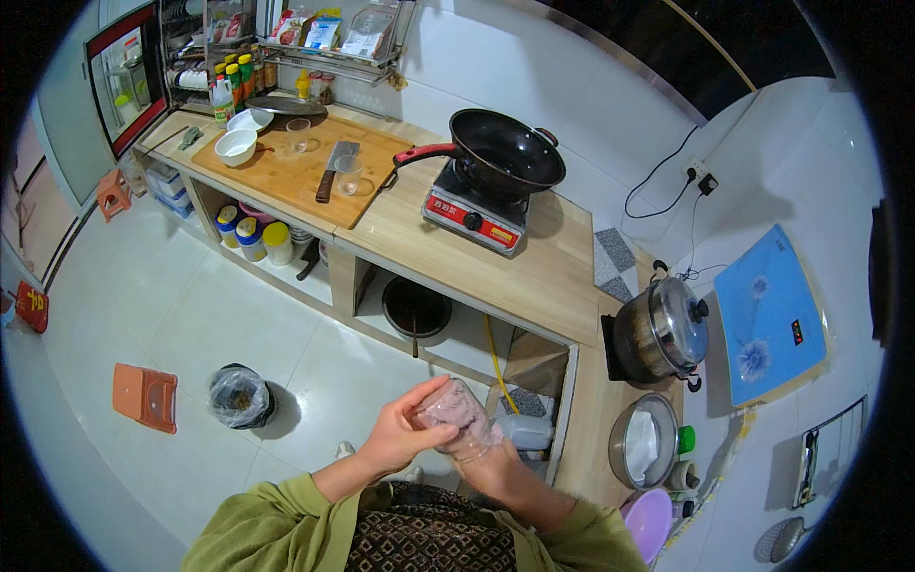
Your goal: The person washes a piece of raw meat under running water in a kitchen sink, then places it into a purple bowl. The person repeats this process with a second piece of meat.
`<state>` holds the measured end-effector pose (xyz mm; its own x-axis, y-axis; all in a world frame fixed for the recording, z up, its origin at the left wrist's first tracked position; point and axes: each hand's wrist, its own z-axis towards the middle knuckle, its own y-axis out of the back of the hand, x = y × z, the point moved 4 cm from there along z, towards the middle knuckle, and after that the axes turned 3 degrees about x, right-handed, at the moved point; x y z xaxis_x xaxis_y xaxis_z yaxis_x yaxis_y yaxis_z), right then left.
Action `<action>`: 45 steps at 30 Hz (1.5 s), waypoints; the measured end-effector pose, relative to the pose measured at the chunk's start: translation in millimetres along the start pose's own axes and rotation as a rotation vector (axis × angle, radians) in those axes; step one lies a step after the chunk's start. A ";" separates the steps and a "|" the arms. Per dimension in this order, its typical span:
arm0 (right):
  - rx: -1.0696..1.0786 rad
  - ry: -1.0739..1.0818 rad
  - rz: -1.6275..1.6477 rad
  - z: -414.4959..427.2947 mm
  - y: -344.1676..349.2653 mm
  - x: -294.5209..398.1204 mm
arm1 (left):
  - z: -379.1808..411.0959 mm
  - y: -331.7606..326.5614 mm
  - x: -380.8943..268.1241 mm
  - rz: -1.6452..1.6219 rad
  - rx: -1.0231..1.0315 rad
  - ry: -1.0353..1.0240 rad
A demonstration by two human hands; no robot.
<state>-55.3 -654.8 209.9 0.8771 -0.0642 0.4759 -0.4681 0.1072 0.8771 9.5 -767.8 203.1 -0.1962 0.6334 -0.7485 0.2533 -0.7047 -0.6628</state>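
Close in front of my body, a clear wrapping or container with pale pink, meat-like contents is held between both hands. My left hand grips its left side, thumb across the front and fingers behind the top. From below and the right, my right hand supports it, its fingers partly hidden behind the thing. Whether it is a bag or a rigid container I cannot tell. The held thing is in the air, apart from the counter.
A black wok sits on a portable gas stove. The cutting board bears a cleaver, two clear cups and white bowls. At right stand a lidded pot and a metal basin. A lined bin and orange stool stand on the floor.
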 end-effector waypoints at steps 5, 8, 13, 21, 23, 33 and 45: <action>-0.128 -0.065 0.025 16.5 -3.5 0.4 | 0.3 8.8 -6.2 0.088 -0.097 0.042; 0.175 -0.083 -0.120 25.6 0.1 7.8 | -3.8 25.9 -20.4 0.162 0.023 0.045; 0.487 -0.053 0.182 29.9 -20.7 11.7 | -10.5 42.7 -32.8 0.284 0.247 -0.003; 0.353 0.115 -0.434 73.9 7.3 51.7 | -29.9 85.3 -15.8 -0.125 -0.020 0.548; 0.357 0.086 -0.384 80.7 -5.2 49.1 | -32.2 92.3 -20.6 -0.077 -0.075 0.479; 0.232 0.171 0.347 124.0 -21.7 27.8 | -54.4 166.0 -67.1 -0.004 -0.230 0.270; -0.280 -0.323 1.884 232.0 -60.3 -42.5 | 3.6 235.5 -90.7 -0.899 -0.231 -0.017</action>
<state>-89.3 -888.7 151.6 -0.7238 0.1567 0.6719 -0.5855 0.3759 -0.7183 83.5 -992.4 114.9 -0.4240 0.9046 0.0430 0.1814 0.1314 -0.9746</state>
